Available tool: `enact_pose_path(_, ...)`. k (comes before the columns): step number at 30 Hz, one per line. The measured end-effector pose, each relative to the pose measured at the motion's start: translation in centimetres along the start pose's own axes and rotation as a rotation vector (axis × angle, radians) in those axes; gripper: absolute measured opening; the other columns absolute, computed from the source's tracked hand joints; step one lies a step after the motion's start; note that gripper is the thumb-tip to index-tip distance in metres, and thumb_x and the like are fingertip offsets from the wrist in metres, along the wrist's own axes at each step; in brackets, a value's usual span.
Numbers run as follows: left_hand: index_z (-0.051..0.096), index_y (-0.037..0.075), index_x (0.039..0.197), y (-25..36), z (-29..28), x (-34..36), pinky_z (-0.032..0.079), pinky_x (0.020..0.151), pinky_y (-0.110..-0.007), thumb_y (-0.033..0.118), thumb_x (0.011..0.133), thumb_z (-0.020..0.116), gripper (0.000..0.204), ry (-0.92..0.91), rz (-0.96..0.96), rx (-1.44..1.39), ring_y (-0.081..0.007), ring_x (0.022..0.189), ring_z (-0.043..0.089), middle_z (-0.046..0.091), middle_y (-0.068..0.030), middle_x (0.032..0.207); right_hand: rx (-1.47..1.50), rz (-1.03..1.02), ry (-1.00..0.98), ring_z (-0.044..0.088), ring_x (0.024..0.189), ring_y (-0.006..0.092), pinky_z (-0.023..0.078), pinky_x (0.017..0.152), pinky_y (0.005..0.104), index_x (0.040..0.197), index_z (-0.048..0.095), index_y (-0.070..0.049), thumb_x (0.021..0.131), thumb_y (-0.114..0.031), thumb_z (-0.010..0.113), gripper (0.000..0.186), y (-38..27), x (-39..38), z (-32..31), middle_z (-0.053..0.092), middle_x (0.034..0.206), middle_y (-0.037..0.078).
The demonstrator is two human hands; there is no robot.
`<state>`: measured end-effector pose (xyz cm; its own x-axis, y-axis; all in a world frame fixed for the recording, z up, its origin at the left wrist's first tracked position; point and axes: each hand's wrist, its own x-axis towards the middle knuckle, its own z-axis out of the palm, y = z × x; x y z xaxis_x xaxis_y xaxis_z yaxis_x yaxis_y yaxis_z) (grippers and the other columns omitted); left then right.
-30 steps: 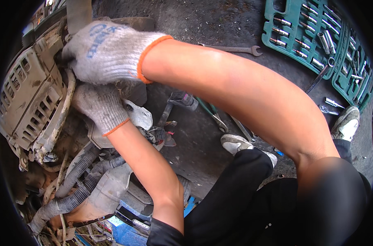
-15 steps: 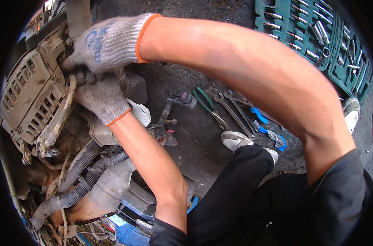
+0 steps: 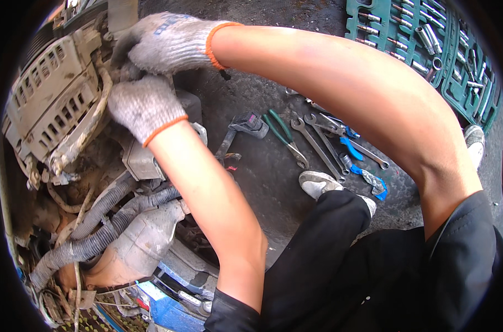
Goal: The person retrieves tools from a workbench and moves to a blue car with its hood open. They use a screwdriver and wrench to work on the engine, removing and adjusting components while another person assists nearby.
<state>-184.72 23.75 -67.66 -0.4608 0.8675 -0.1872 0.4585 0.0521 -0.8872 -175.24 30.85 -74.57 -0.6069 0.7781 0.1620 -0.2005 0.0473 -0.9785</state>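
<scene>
Grey knit gloves (image 3: 146, 105) with orange cuffs, a green socket case (image 3: 428, 44), green-handled pliers (image 3: 284, 135), black trousers (image 3: 329, 265).

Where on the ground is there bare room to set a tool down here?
Bare ground lies between the pliers and the shoe, and above the wrenches toward the socket tray. It is crowded around the wrenches, and at the engine, where both gloved hands, left hand and right hand, work.

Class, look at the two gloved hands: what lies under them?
Under the left hand and right hand sits a dirty grey alternator with corrugated hoses below. What the fingers grip is covered.
</scene>
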Motion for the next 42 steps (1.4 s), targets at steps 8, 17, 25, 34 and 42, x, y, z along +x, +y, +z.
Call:
enact_pose_path(8,0.081,0.015,0.120,1.7,-0.4,2.4,0.064,0.088,-0.044,0.034,0.101,0.071,0.029,-0.120,-0.345,0.008,-0.0254,0.113,0.077,0.078,-0.0070,0.126,-0.120,0.114,-0.026,0.076,0.107,0.0288,0.058,0.096,0.0392,0.130,0.076,-0.012,0.091,-0.023,0.059,0.044,-0.2,-2.1,-2.1,0.080,0.117,0.013)
enact_pose_path(17,0.081,0.019,0.123,2.9,-0.5,4.3,0.064,0.083,-0.044,0.033,0.103,0.068,0.028,-0.174,-0.328,0.002,-0.0243,0.113,0.077,0.078,-0.0060,0.128,-0.170,0.253,-0.054,0.076,0.104,0.0287,0.059,0.094,0.0403,0.128,0.076,-0.008,0.095,-0.029,0.061,0.042,1.8,-5.8,-6.2,0.079,0.119,0.015)
enact_pose_path(25,0.076,0.011,0.121,0.0,7.1,5.1,0.063,0.071,-0.047,0.019,0.098,0.067,0.025,0.377,-0.482,-0.086,-0.0302,0.085,0.079,0.080,-0.0114,0.098,-0.176,0.264,-0.101,0.075,0.110,0.0297,0.056,0.098,0.0406,0.132,0.075,-0.008,0.096,-0.033,0.063,0.045,2.6,-6.6,-6.9,0.079,0.119,0.016)
enact_pose_path(34,0.055,0.011,0.152,-2.5,5.6,1.4,0.062,0.077,-0.047,0.017,0.101,0.064,0.052,0.669,-0.205,-0.226,-0.0366,0.098,0.077,0.079,-0.0171,0.116,-0.045,0.225,-0.200,0.077,0.101,0.0339,0.058,0.091,0.0421,0.116,0.080,-0.004,0.088,-0.022,0.063,0.037,4.8,-8.8,-7.8,0.079,0.106,0.022)
enact_pose_path(42,0.058,0.004,0.109,2.9,1.7,-0.4,0.052,0.063,-0.035,0.018,0.108,0.056,0.015,-0.070,-0.537,-2.913,-0.0230,0.069,0.060,0.065,-0.0090,0.084,-0.151,0.176,-0.171,0.075,0.106,0.0308,0.057,0.096,0.0399,0.123,0.077,-0.003,0.095,-0.029,0.064,0.041,7.5,-8.9,-7.1,0.079,0.115,0.020)
